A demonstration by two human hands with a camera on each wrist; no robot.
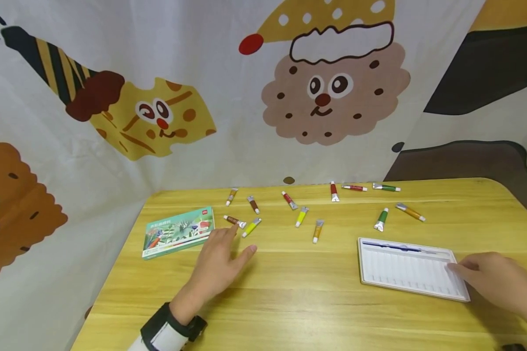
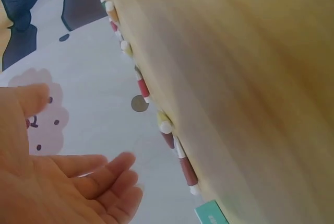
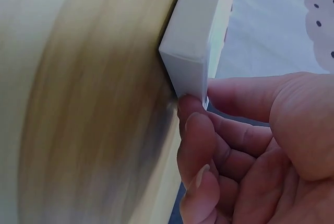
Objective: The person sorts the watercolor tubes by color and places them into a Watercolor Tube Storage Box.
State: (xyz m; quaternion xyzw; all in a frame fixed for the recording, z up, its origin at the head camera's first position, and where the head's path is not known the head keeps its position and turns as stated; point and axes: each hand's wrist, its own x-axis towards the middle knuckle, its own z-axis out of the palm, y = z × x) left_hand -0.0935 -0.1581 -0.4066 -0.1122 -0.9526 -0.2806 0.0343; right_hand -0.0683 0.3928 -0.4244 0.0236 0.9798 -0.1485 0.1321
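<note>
My right hand (image 1: 502, 280) pinches the right end of a shallow white box with a ribbed tray (image 1: 406, 270); a thin blue paintbrush (image 1: 393, 247) lies along its back slot. In the right wrist view the thumb and curled fingers hold the corner of that white box (image 3: 190, 31). My left hand (image 1: 215, 265) hovers with relaxed, spread fingers near a brown paint tube (image 1: 234, 222) and a lime-yellow paint tube (image 1: 252, 228). Nothing is in the left palm (image 2: 68, 187) in the left wrist view. Whether a fingertip touches the brown tube I cannot tell.
A green illustrated paint box (image 1: 180, 231) lies at the left of the wooden table (image 1: 281, 302). Several paint tubes are scattered along the back, among them a red tube (image 1: 334, 191), an ochre tube (image 1: 318, 231) and a green tube (image 1: 381, 219). A printed cloth (image 1: 228, 165) hangs behind.
</note>
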